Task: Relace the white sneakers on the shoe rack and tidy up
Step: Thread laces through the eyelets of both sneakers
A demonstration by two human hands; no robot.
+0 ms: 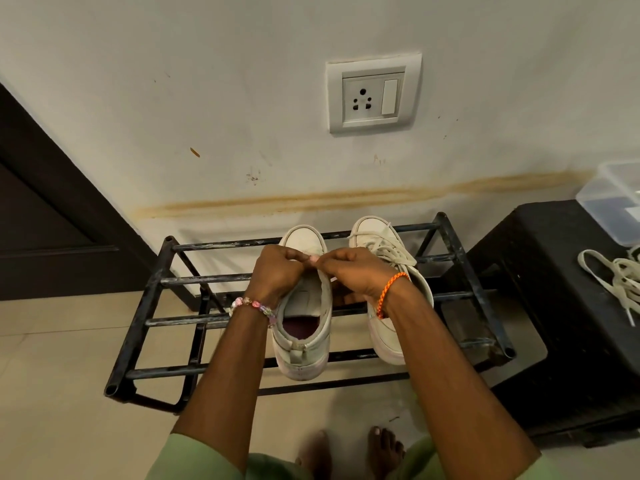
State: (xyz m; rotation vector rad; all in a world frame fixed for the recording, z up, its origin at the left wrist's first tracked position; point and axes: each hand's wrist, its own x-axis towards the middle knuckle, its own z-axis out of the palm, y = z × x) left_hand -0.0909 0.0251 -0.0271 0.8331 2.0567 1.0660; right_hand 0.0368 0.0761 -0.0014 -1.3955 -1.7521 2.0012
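Bare toes (384, 445) stand on pale glossy floor tiles (69, 393). Both forearms reach out over a black tubular metal shoe rack (152, 320). The left hand (277, 271) and right hand (356, 271), fingers curled, pinch at the tongue area of a laceless white leather sneaker (303, 327) lying on the rack's bars. Beside it lies a laced white sneaker (384, 251). A loose white flat lace (620, 278) rests on a black textured stool (554, 306).
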